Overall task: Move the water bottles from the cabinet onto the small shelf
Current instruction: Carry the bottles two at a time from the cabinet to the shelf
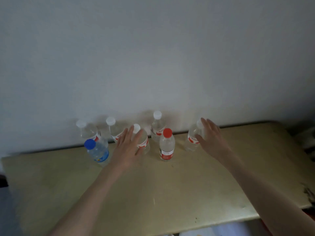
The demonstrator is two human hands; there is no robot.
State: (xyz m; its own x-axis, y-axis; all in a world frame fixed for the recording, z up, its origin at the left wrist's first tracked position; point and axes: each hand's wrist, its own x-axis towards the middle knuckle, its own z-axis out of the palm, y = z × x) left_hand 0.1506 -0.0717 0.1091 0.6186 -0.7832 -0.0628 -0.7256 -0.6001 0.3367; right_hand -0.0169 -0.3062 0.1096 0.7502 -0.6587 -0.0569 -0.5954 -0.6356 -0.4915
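Several clear water bottles stand on a beige cabinet top [153,193] near the white wall. A blue-capped bottle [98,151] stands front left, a red-capped bottle [167,144] in the middle. White-capped bottles stand behind them, at back left [87,129], beside it [112,127] and at back centre [157,125]. My left hand [129,147] reaches with straight fingers against a white-capped bottle [143,142]. My right hand [210,137] lies with spread fingers on the rightmost white-capped bottle [193,137]. Neither hand has curled round its bottle.
The wall rises right behind the bottles. The cabinet top's front edge runs along the bottom of the view and its right end is rounded. Dark clutter [308,142] sits beyond the right end. The picture is blurred.
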